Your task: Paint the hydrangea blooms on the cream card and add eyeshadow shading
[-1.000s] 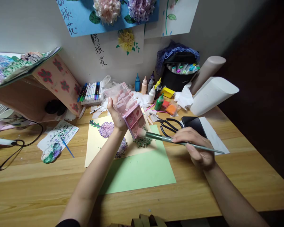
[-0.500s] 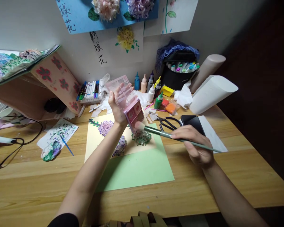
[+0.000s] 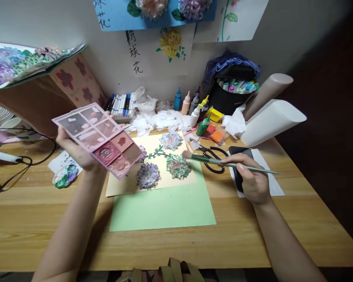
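My left hand [image 3: 81, 154] holds an open pink makeup palette [image 3: 113, 147] on the left, over the edge of a cream sheet [image 3: 123, 186]. Between the fingers of my right hand [image 3: 251, 176] is a long green brush [image 3: 220, 161]. Its soft tip is near a green and pink paper flower [image 3: 179, 167]; whether they touch I cannot tell. A purple flower [image 3: 148, 176] and a pale blue one [image 3: 170, 140] are also on the cream sheet, which overlaps a green sheet [image 3: 164, 211].
Black scissors [image 3: 213, 158] and a phone [image 3: 239, 172] sit by my right hand. Paint bottles [image 3: 204, 126], scraps [image 3: 159, 119] and a marker bag [image 3: 231, 92] line the wall. A box [image 3: 35, 105] stands at left, with a paint-smeared paper [image 3: 66, 172] in front.
My left hand has carried the palette left, away from the brush and flowers. My right hand still holds the brush, now apart from the palette. The view has shifted slightly.
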Available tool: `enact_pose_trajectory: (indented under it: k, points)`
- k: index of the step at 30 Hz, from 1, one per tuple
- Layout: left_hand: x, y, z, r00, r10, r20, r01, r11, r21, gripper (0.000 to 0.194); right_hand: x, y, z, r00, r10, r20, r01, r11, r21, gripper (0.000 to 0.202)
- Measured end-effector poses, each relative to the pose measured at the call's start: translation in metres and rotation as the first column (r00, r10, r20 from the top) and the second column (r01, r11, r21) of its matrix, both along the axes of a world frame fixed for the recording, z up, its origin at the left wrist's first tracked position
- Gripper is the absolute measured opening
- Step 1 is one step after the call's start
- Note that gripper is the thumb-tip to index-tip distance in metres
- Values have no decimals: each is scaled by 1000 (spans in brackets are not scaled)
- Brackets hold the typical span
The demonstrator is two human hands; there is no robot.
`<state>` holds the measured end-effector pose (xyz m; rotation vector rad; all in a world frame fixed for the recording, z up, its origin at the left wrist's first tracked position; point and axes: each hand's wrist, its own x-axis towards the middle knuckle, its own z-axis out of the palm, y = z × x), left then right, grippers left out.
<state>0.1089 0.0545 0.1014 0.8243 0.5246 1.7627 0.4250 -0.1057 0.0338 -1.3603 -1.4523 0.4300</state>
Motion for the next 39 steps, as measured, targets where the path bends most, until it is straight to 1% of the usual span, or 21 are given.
enact_pose_trajectory:
  k: [2, 4, 5, 6, 8, 10, 12, 14, 15, 16, 18, 21, 22, 25, 26, 29, 30, 33, 35, 37, 39]
  points:
    - [-22, -8, -6, 1000, 3, -23, -4, 1000, -30, 40, -1, 1, 0, 1000, -11, -29, 11, 1000, 16, 23]
    - [-39, -12, -13, 999, 41, -7, -42, 998, -53, 38, -6, 2, 1, 996, -34, -77, 39, 998, 59, 23]
    - [-44, -14, -17, 997, 70, 12, -69, 996, -63, 40, -11, 3, 2, 996, -17, -85, 23, 997, 71, 23]
    - [-48, -15, -20, 995, 92, 34, -90, 993, -77, 41, -17, 3, 4, 997, 28, -70, -23, 997, 70, 24]
    - [-48, -17, -26, 991, 108, 76, -100, 989, -111, 45, -33, 4, 10, 983, 183, 0, -182, 981, 62, 26]
    - [-42, -20, -31, 993, 65, 97, -51, 989, -138, 44, -53, 5, 16, 927, 366, 83, -373, 924, 83, 28]
    - [-31, -23, -34, 994, 2, 107, 13, 990, -143, 45, -73, 8, 22, 840, 513, 173, -535, 836, 118, 32]
    - [-20, -25, -35, 996, -34, 82, 48, 984, -173, 50, -89, 10, 26, 767, 587, 258, -630, 766, 130, 34]
    - [-15, -26, -35, 998, -22, 57, 32, 982, -186, 54, -95, 12, 27, 745, 599, 294, -651, 749, 122, 35]
    - [-10, -27, -35, 999, -18, 30, 23, 980, -198, 58, -99, 13, 27, 729, 602, 326, -661, 743, 107, 35]
    - [-3, -27, -33, 1000, -5, -11, 3, 978, -207, 63, -101, 15, 26, 726, 584, 363, -648, 758, 76, 35]
    - [4, -28, -31, 1000, -8, 0, 7, 985, -172, 61, -97, 14, 24, 786, 518, 337, -574, 814, 87, 33]
    - [6, -28, -31, 1000, -13, 14, 15, 988, -156, 59, -96, 13, 24, 799, 507, 323, -562, 821, 101, 33]
    - [10, -29, -32, 1000, -19, 23, 22, 990, -139, 57, -93, 11, 24, 779, 534, 328, -591, 800, 101, 35]
    - [11, -29, -32, 1000, -16, 13, 18, 989, -144, 57, -92, 10, 24, 777, 538, 326, -592, 801, 89, 34]
    - [14, -30, -32, 1000, -10, -21, 7, 987, -161, 57, -90, 10, 22, 822, 492, 287, -533, 841, 86, 32]
    - [15, -30, -31, 999, -12, -34, 6, 986, -167, 58, -90, 10, 21, 825, 490, 281, -532, 841, 94, 32]
    - [17, -30, -26, 998, -25, -63, 14, 986, -168, 61, -88, 11, 16, 793, 541, 279, -582, 808, 88, 35]
    - [19, -30, -24, 998, -35, -57, 26, 988, -151, 61, -86, 12, 13, 812, 524, 255, -556, 829, 67, 32]
    - [20, -30, -23, 998, -39, -39, 33, 990, -135, 59, -85, 12, 11, 839, 489, 239, -518, 853, 73, 30]
    - [21, -30, -24, 999, -45, -23, 41, 991, -130, 57, -84, 13, 11, 824, 507, 254, -542, 835, 92, 32]
